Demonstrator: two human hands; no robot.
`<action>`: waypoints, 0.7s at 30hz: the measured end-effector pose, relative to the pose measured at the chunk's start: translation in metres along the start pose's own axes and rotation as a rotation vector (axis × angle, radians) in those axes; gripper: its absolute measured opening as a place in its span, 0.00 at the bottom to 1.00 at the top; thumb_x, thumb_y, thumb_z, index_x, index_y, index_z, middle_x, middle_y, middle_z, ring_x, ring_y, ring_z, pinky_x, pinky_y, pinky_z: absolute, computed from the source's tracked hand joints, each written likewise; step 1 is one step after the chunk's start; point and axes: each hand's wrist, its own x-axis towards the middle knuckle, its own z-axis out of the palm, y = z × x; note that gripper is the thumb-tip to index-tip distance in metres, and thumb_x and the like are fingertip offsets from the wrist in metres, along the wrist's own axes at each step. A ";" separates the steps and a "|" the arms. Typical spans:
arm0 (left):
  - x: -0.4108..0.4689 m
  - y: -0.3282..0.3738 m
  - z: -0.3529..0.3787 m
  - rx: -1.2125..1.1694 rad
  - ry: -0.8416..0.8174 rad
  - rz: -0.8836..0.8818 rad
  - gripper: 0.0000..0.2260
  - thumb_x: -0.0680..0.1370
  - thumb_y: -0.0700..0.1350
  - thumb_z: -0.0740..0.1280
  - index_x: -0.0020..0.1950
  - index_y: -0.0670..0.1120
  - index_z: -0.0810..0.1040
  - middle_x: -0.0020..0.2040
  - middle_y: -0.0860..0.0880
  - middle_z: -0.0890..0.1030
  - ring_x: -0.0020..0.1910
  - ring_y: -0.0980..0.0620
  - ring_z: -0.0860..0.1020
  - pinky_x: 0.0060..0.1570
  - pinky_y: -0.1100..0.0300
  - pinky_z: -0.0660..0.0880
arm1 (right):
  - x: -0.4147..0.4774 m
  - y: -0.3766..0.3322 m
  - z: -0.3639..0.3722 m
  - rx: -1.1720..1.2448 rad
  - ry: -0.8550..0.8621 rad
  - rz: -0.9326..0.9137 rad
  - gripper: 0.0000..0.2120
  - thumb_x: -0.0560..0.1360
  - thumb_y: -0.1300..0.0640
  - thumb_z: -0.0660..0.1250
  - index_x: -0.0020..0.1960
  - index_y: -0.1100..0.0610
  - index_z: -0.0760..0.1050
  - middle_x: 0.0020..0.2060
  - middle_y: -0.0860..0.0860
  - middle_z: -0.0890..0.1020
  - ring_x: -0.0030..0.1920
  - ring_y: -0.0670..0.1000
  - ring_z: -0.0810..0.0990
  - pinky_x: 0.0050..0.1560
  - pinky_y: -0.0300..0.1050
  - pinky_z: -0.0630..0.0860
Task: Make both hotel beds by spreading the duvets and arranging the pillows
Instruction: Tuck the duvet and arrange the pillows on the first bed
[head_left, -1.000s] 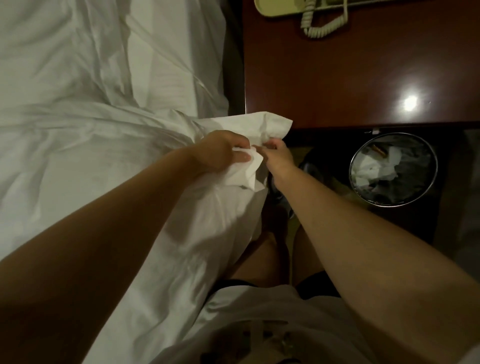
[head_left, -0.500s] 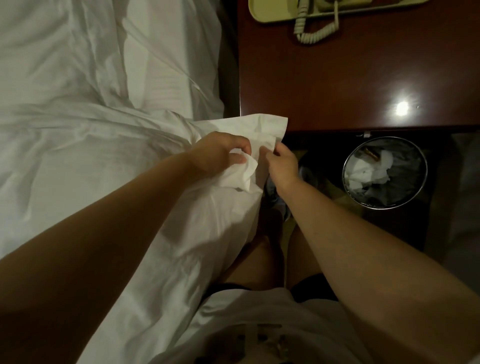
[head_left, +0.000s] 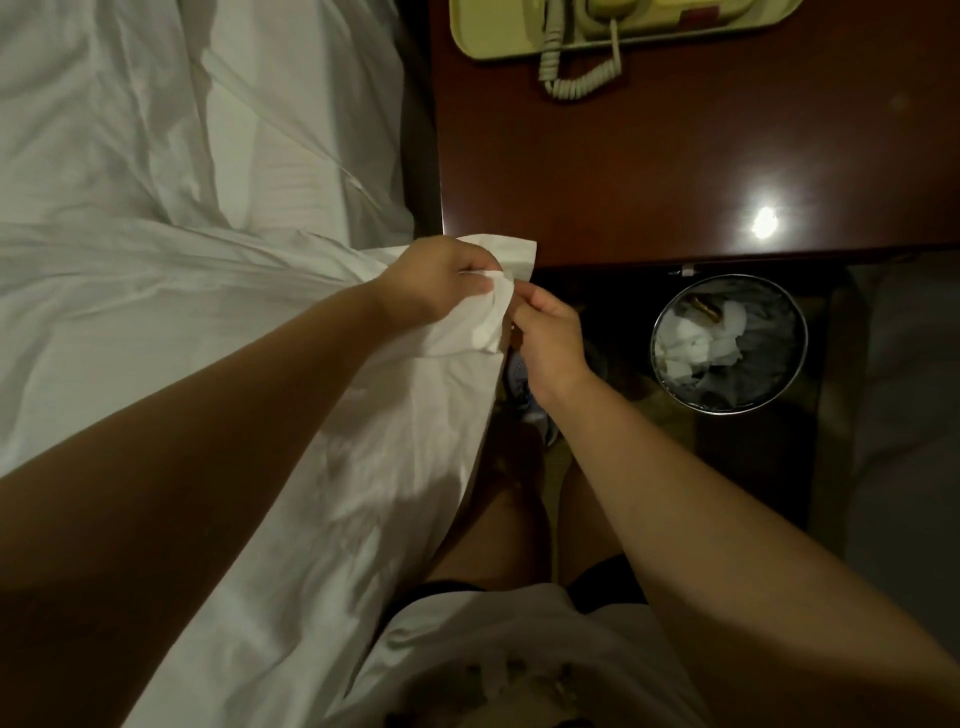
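While I look down, my left hand (head_left: 436, 283) clenches a bunched corner of the duvet (head_left: 208, 338) just off the front left corner of the nightstand (head_left: 675, 182), and my right hand (head_left: 550, 338) pinches the same corner beside it. The duvet spreads away left of the nightstand. A bin (head_left: 727, 343) sits just in front of the nightstand, and a phone (head_left: 597, 31) lies at its far edge.
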 end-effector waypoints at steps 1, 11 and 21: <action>-0.002 -0.001 0.002 0.001 -0.026 -0.001 0.11 0.80 0.40 0.62 0.59 0.42 0.79 0.52 0.50 0.78 0.50 0.57 0.70 0.44 0.71 0.60 | 0.000 0.000 0.000 0.037 0.001 0.031 0.09 0.78 0.62 0.65 0.56 0.59 0.79 0.47 0.55 0.83 0.49 0.53 0.81 0.52 0.46 0.78; -0.023 -0.008 0.003 -0.104 0.086 0.104 0.04 0.72 0.37 0.70 0.44 0.44 0.77 0.41 0.55 0.74 0.41 0.61 0.71 0.44 0.70 0.66 | -0.007 0.004 0.009 0.307 -0.145 0.220 0.08 0.77 0.65 0.64 0.48 0.55 0.79 0.41 0.51 0.83 0.43 0.50 0.81 0.41 0.41 0.80; -0.025 -0.015 0.001 0.033 0.014 0.062 0.04 0.73 0.43 0.71 0.44 0.47 0.77 0.45 0.53 0.76 0.47 0.54 0.73 0.44 0.73 0.64 | -0.013 0.013 0.011 0.412 -0.157 0.249 0.08 0.78 0.64 0.63 0.49 0.55 0.78 0.39 0.51 0.84 0.39 0.48 0.83 0.40 0.40 0.81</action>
